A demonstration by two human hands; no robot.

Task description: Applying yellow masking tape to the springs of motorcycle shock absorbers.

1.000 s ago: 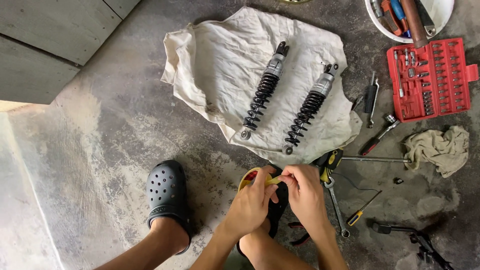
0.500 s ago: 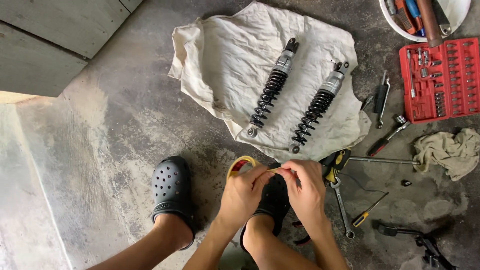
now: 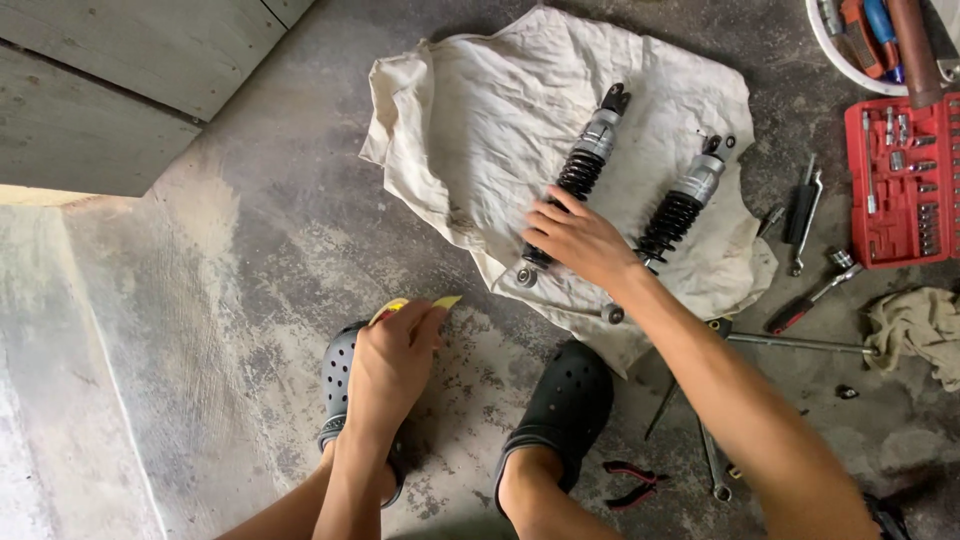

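Note:
Two shock absorbers with black springs lie side by side on a pale cloth (image 3: 480,110) on the concrete floor. My right hand (image 3: 580,238) reaches forward and rests its fingers on the lower end of the left shock absorber (image 3: 578,172); whether it grips it is unclear. The right shock absorber (image 3: 680,205) lies untouched beside my wrist. My left hand (image 3: 392,362) is held low above my left shoe and holds a roll of yellow tape (image 3: 415,304), with a short strip sticking out.
A red socket set case (image 3: 900,180) and a white bucket of tools (image 3: 865,40) sit at the right. Wrenches (image 3: 805,215), a long rod (image 3: 800,343), a rag (image 3: 920,325) and red-handled pliers (image 3: 632,480) lie around my black clogs (image 3: 560,410). A grey board (image 3: 110,80) is at the left.
My hands have parted: the right has left the tape and reached out to the left shock absorber, while the left has moved left with the tape. The view has shifted.

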